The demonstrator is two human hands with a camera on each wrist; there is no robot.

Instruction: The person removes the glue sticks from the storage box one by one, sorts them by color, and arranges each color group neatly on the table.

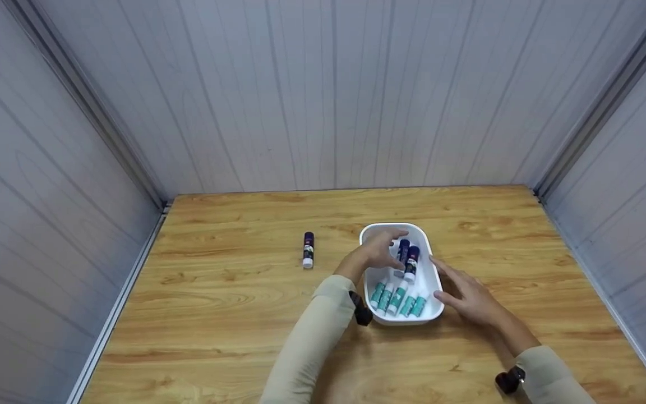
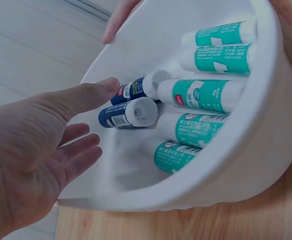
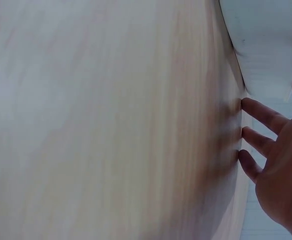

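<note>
Smooth white plastic tub [image 1: 425, 312], oval with round edges, on the wooden surface [image 1: 233, 303]. Inside, round glue sticks: five teal ones [image 1: 397, 298], two dark blue ones [image 1: 411, 262]. Left hand [image 1: 378, 253] spread wide over the tub, holding nothing. Right hand [image 1: 467, 297] flat and wide beside the rim. One more blue stick [image 1: 308, 250] out alone, lots of bare wood around.
</note>
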